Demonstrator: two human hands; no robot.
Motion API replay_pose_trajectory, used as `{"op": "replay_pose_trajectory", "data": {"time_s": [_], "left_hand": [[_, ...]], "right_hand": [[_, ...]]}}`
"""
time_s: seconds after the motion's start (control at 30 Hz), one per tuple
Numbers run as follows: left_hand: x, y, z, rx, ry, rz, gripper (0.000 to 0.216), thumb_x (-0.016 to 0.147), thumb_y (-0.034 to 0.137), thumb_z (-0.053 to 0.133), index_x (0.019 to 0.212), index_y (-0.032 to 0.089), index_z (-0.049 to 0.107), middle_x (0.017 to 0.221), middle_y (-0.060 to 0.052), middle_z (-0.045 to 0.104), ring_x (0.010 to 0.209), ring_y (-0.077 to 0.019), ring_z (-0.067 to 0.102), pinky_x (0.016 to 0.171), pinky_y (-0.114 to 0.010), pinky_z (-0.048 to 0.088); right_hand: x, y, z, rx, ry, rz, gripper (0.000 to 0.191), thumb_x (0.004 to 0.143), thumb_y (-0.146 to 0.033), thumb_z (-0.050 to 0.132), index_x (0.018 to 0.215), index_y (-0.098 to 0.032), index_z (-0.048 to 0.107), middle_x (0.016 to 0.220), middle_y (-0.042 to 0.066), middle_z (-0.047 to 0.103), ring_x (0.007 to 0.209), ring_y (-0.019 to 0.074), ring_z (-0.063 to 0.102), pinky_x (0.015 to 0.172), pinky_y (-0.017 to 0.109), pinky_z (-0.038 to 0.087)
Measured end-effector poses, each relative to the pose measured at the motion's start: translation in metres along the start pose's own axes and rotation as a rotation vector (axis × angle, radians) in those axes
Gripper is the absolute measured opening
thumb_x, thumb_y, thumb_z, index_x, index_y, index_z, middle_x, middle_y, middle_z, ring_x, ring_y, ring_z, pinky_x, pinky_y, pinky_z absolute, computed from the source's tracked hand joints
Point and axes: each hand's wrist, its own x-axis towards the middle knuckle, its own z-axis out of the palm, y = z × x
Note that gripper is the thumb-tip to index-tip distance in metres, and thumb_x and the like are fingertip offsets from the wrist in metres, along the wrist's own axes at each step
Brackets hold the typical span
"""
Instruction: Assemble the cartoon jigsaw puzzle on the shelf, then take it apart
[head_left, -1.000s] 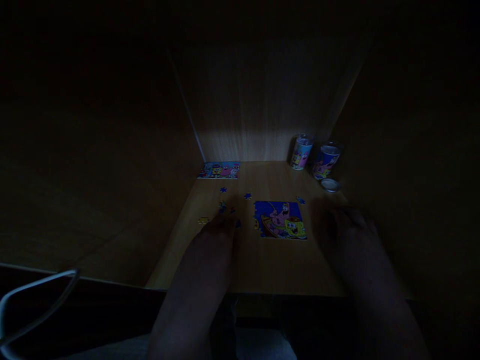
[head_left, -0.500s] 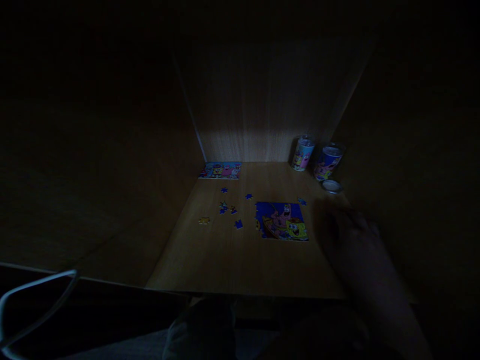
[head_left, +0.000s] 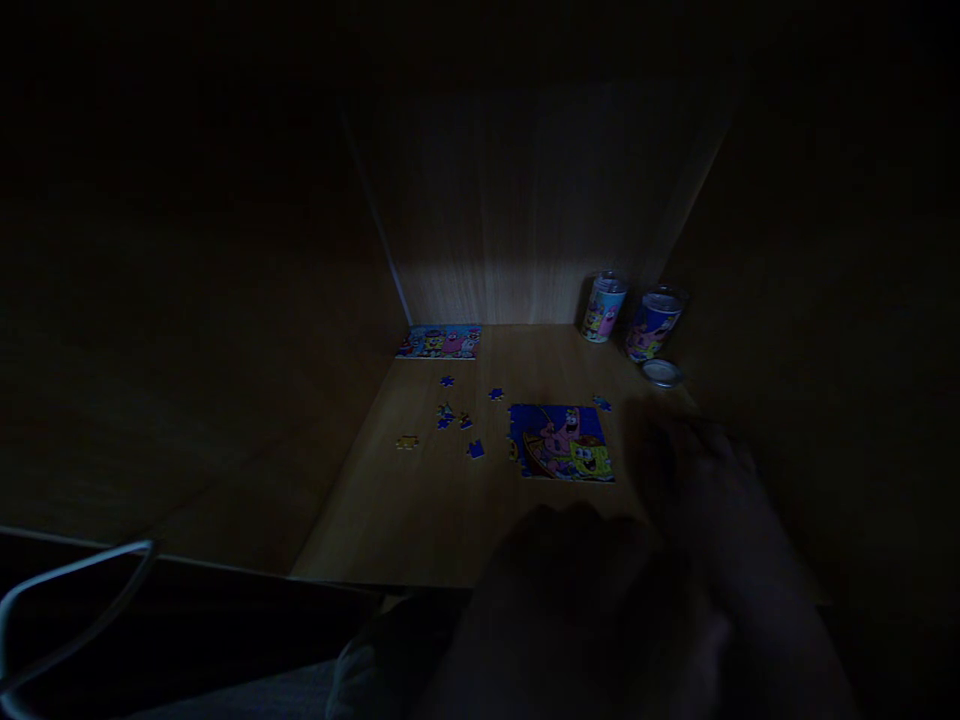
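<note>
A partly assembled jigsaw puzzle (head_left: 559, 440) with cartoon figures on blue lies on the wooden surface, its left edge uneven. My right hand (head_left: 694, 460) rests just right of it, dim, with its fingers mostly lost in shadow. Below the puzzle, my left hand (head_left: 577, 570) is dark and smeared, so its fingers cannot be made out. Loose pieces are scattered to the left: a blue piece (head_left: 476, 449), a yellow piece (head_left: 407, 442) and several others. Another small piece (head_left: 602, 402) sits by the puzzle's upper right corner.
Two printed cans, one light blue (head_left: 603, 308) and one dark blue (head_left: 652, 325), stand at the back right, with a round lid (head_left: 662, 373) before them. A finished-looking puzzle strip (head_left: 440, 342) lies at the back left. A white cable (head_left: 75, 560) loops at lower left.
My left hand has come up from the bottom edge to below the puzzle. My right hand has stayed nearly in place beside it. The puzzle and pieces look unmoved.
</note>
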Motion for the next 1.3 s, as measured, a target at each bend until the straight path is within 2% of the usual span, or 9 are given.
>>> {"op": "replay_pose_trajectory", "data": {"time_s": [0.1, 0.2, 0.3, 0.43, 0.67, 0.87, 1.03, 1.17, 1.3], "left_hand": [[0.017, -0.028, -0.008, 0.038, 0.003, -0.299, 0.019, 0.110, 0.019, 0.055, 0.109, 0.022, 0.074, 0.111, -0.008, 0.077, 0.099, -0.0252, 0.074, 0.088, -0.044, 0.065], [0.017, -0.061, -0.008, 0.182, -0.095, -0.498, 0.029, 0.108, 0.010, 0.052, 0.124, 0.018, 0.075, 0.133, -0.015, 0.076, 0.120, -0.0312, 0.074, 0.104, -0.052, 0.063], [0.010, -0.089, -0.005, 0.303, -0.186, -0.558, 0.048, 0.100, 0.002, 0.053, 0.144, 0.012, 0.070, 0.158, -0.021, 0.066, 0.145, -0.0366, 0.065, 0.116, -0.054, 0.058], [0.007, -0.105, -0.003, 0.410, -0.151, -0.636, 0.059, 0.101, 0.005, 0.054, 0.159, 0.010, 0.060, 0.167, -0.023, 0.058, 0.150, -0.0390, 0.061, 0.121, -0.057, 0.055], [0.017, -0.105, 0.014, 0.343, -0.021, -0.541, 0.052, 0.117, 0.028, 0.044, 0.165, 0.010, 0.054, 0.176, -0.021, 0.048, 0.163, -0.0366, 0.046, 0.134, -0.063, 0.040], [0.017, -0.116, 0.027, 0.320, -0.066, -0.508, 0.054, 0.120, 0.025, 0.035, 0.171, 0.014, 0.048, 0.181, -0.017, 0.042, 0.169, -0.0309, 0.040, 0.140, -0.060, 0.030], [0.020, -0.120, 0.026, 0.330, -0.060, -0.558, 0.060, 0.120, 0.027, 0.031, 0.179, 0.015, 0.032, 0.185, -0.017, 0.029, 0.174, -0.0327, 0.026, 0.140, -0.069, 0.021], [0.019, -0.121, 0.024, 0.249, -0.122, -0.520, 0.062, 0.121, 0.025, 0.028, 0.182, 0.021, 0.022, 0.185, -0.013, 0.032, 0.176, -0.0297, 0.020, 0.140, -0.074, 0.012], [0.018, -0.121, 0.025, 0.254, -0.096, -0.496, 0.061, 0.119, 0.022, 0.029, 0.180, 0.021, 0.029, 0.184, -0.014, 0.037, 0.174, -0.0302, 0.029, 0.141, -0.071, 0.013]], "right_hand": [[0.000, 0.001, 0.002, 0.019, 0.006, 0.005, 0.043, 0.108, -0.032, 0.051, 0.141, -0.015, 0.072, 0.133, 0.025, 0.075, 0.123, 0.0404, 0.069, 0.103, 0.057, 0.055], [0.001, -0.001, 0.001, 0.011, 0.004, 0.015, 0.042, 0.110, -0.035, 0.049, 0.138, -0.014, 0.073, 0.137, 0.025, 0.074, 0.126, 0.0400, 0.068, 0.105, 0.056, 0.054], [0.001, -0.004, -0.001, 0.006, 0.005, 0.031, 0.043, 0.110, -0.034, 0.048, 0.137, -0.013, 0.074, 0.135, 0.025, 0.074, 0.124, 0.0403, 0.068, 0.104, 0.055, 0.054], [0.001, -0.006, -0.003, 0.023, 0.017, 0.028, 0.042, 0.109, -0.034, 0.050, 0.136, -0.012, 0.074, 0.135, 0.026, 0.074, 0.125, 0.0408, 0.067, 0.104, 0.056, 0.054], [0.001, -0.003, -0.001, 0.025, 0.020, 0.022, 0.045, 0.110, -0.034, 0.047, 0.140, -0.012, 0.072, 0.137, 0.026, 0.073, 0.129, 0.0411, 0.066, 0.104, 0.057, 0.055], [0.002, -0.005, -0.003, 0.016, 0.005, 0.013, 0.044, 0.110, -0.037, 0.048, 0.140, -0.014, 0.072, 0.132, 0.024, 0.075, 0.127, 0.0405, 0.067, 0.104, 0.056, 0.055], [0.001, -0.009, -0.005, 0.015, 0.012, 0.038, 0.042, 0.110, -0.034, 0.049, 0.139, -0.013, 0.072, 0.139, 0.025, 0.073, 0.130, 0.0405, 0.066, 0.108, 0.056, 0.053], [0.001, -0.009, -0.006, 0.030, 0.011, 0.028, 0.042, 0.111, -0.034, 0.049, 0.139, -0.014, 0.072, 0.139, 0.023, 0.073, 0.131, 0.0395, 0.066, 0.109, 0.055, 0.053], [0.001, -0.008, -0.004, 0.030, 0.020, 0.019, 0.043, 0.110, -0.034, 0.049, 0.139, -0.012, 0.071, 0.139, 0.025, 0.073, 0.132, 0.0406, 0.065, 0.107, 0.056, 0.053]]}}
